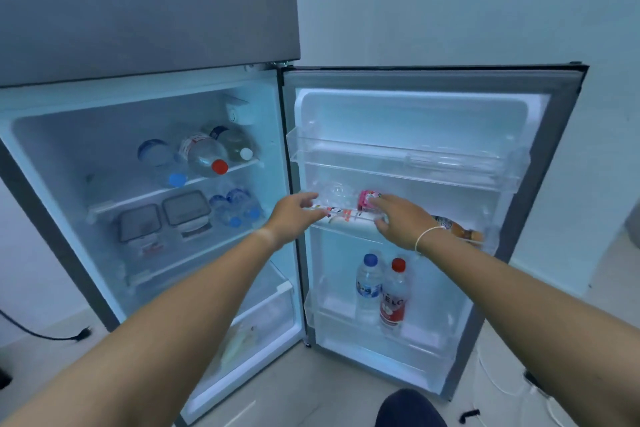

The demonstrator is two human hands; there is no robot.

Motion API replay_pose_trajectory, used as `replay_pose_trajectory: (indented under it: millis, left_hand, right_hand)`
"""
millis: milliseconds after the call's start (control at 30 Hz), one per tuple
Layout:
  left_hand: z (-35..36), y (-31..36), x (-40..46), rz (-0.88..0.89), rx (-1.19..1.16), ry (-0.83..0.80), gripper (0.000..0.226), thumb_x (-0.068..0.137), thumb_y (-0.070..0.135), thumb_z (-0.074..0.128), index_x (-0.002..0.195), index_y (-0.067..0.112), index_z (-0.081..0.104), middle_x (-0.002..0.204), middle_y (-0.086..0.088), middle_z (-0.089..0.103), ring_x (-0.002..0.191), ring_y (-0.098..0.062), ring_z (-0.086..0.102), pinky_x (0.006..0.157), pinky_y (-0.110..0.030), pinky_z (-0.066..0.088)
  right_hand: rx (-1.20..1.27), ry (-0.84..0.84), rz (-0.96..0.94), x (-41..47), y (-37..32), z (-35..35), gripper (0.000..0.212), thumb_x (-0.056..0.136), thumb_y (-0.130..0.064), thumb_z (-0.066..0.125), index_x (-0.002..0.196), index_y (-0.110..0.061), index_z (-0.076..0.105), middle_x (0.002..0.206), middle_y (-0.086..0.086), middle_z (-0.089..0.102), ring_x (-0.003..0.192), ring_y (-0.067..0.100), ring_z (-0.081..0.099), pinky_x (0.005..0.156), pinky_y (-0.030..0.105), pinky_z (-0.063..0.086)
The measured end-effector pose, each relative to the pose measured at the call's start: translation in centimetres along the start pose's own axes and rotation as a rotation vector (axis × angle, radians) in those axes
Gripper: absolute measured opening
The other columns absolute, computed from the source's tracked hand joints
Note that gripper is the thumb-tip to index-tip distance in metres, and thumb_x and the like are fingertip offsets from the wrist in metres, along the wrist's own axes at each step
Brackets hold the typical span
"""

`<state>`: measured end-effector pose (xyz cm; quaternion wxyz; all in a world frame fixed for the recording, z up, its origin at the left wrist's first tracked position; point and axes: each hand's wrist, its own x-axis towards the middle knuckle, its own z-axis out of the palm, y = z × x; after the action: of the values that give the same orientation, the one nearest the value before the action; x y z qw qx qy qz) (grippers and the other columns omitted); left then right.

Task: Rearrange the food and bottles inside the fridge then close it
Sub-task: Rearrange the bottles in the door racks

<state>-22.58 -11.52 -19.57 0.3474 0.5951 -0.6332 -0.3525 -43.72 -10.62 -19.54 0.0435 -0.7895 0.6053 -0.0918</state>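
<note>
The fridge door [568,156] stands wide open on the right. Both my hands reach into its middle door shelf [346,229]. My left hand [294,213] touches the left end of a clear bottle [341,213] lying on its side there, fingers fairly straight. My right hand [398,218] curls over the bottle's right end, beside a small pink carton [367,199]. An orange-labelled bottle [457,229] lies further right on the same shelf. Two upright water bottles, blue-capped [369,282] and red-capped [394,295], stand in the bottom door shelf.
Inside the fridge, three bottles [204,156] lie on the top shelf. Two lidded containers [162,222] and small blue-capped bottles [235,208] sit on the shelf below. The crisper drawer [263,315] is at the bottom. The top door shelf [408,163] holds nothing. A cable [41,334] lies on the floor left.
</note>
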Motion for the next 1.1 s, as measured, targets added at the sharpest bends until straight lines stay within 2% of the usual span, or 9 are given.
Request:
replay_pose_trajectory:
  millis: [133, 267, 433, 667, 800, 900, 967, 1000, 1100]
  left_hand:
    - [2.1, 1.3, 0.2, 0.072, 0.094, -0.020, 0.051, 0.086, 0.021, 0.067, 0.134, 0.011, 0.054, 0.133, -0.010, 0.057, 0.123, -0.020, 0.054, 0.092, -0.017, 0.036]
    - [3.6, 1.8, 0.4, 0.120, 0.134, -0.032, 0.036, 0.086, 0.024, 0.067, 0.119, 0.011, 0.064, 0.115, -0.009, 0.064, 0.097, -0.014, 0.057, 0.082, -0.019, 0.039]
    - [5.4, 1.4, 0.0, 0.146, 0.175, -0.074, 0.028, 0.085, 0.025, 0.067, 0.111, 0.013, 0.067, 0.098, 0.000, 0.062, 0.091, -0.014, 0.057, 0.080, -0.021, 0.040]
    - [7.1, 0.4, -1.5, 0.142, 0.219, -0.144, 0.030, 0.085, 0.025, 0.067, 0.113, 0.013, 0.065, 0.101, 0.000, 0.059, 0.094, -0.013, 0.054, 0.083, -0.021, 0.038]
    - [7.9, -0.4, -2.3, 0.121, 0.256, -0.178, 0.033, 0.086, 0.026, 0.066, 0.117, 0.014, 0.064, 0.112, -0.004, 0.062, 0.097, -0.013, 0.054, 0.086, -0.021, 0.038]
    - [8.4, -1.0, -2.6, 0.105, 0.286, -0.193, 0.035, 0.086, 0.028, 0.066, 0.119, 0.016, 0.063, 0.121, -0.007, 0.063, 0.099, -0.013, 0.053, 0.089, -0.022, 0.039]
    - [8.9, -1.5, -2.8, 0.095, 0.293, -0.202, 0.036, 0.086, 0.028, 0.065, 0.120, 0.015, 0.063, 0.122, -0.008, 0.062, 0.101, -0.014, 0.054, 0.089, -0.022, 0.040]
    - [9.1, -1.8, -2.8, 0.089, 0.293, -0.207, 0.036, 0.086, 0.028, 0.065, 0.120, 0.015, 0.063, 0.123, -0.009, 0.062, 0.103, -0.016, 0.056, 0.089, -0.023, 0.040]
    - [9.9, -2.4, -2.5, 0.075, 0.305, -0.224, 0.036, 0.086, 0.027, 0.066, 0.120, 0.015, 0.062, 0.125, -0.010, 0.061, 0.112, -0.022, 0.057, 0.092, -0.026, 0.042]
  right_hand:
    - [0.017, 0.012, 0.044, -1.2, 2.4, -0.4, 0.044, 0.093, -0.020, 0.041, 0.137, -0.016, 0.043, 0.133, 0.011, 0.050, 0.118, 0.031, 0.050, 0.094, 0.038, 0.045]
    - [0.003, 0.049, 0.049, -2.3, 4.0, -0.4, 0.041, 0.094, -0.023, 0.042, 0.134, -0.016, 0.046, 0.132, 0.010, 0.052, 0.117, 0.030, 0.051, 0.093, 0.038, 0.044]
    - [-0.009, 0.065, 0.020, -4.0, 4.8, -0.1, 0.042, 0.094, -0.023, 0.044, 0.135, -0.018, 0.046, 0.133, 0.008, 0.053, 0.117, 0.028, 0.051, 0.093, 0.036, 0.044]
    - [-0.049, 0.177, -0.041, -6.3, 4.8, 0.7, 0.042, 0.093, -0.020, 0.045, 0.134, -0.019, 0.050, 0.138, 0.003, 0.052, 0.123, 0.025, 0.049, 0.096, 0.032, 0.043]
    - [-0.036, 0.243, -0.149, -7.7, 4.5, 1.6, 0.037, 0.091, -0.017, 0.049, 0.127, -0.015, 0.058, 0.132, 0.006, 0.058, 0.120, 0.026, 0.053, 0.100, 0.037, 0.043]
    - [-0.067, 0.238, -0.251, -8.3, 4.3, 3.1, 0.031, 0.085, -0.013, 0.058, 0.114, -0.008, 0.067, 0.117, 0.011, 0.068, 0.105, 0.029, 0.064, 0.086, 0.040, 0.055]
    - [-0.085, 0.212, -0.285, -8.5, 4.4, 4.2, 0.028, 0.079, -0.011, 0.062, 0.104, -0.008, 0.071, 0.102, 0.011, 0.072, 0.089, 0.030, 0.069, 0.071, 0.038, 0.058]
    - [-0.087, 0.185, -0.289, -8.6, 4.3, 4.7, 0.028, 0.079, -0.011, 0.061, 0.105, -0.008, 0.071, 0.101, 0.011, 0.072, 0.087, 0.030, 0.069, 0.069, 0.038, 0.058]
    - [-0.062, 0.150, -0.259, -8.7, 4.4, 6.1, 0.033, 0.087, -0.015, 0.053, 0.117, -0.009, 0.065, 0.117, 0.010, 0.067, 0.103, 0.030, 0.063, 0.083, 0.040, 0.053]
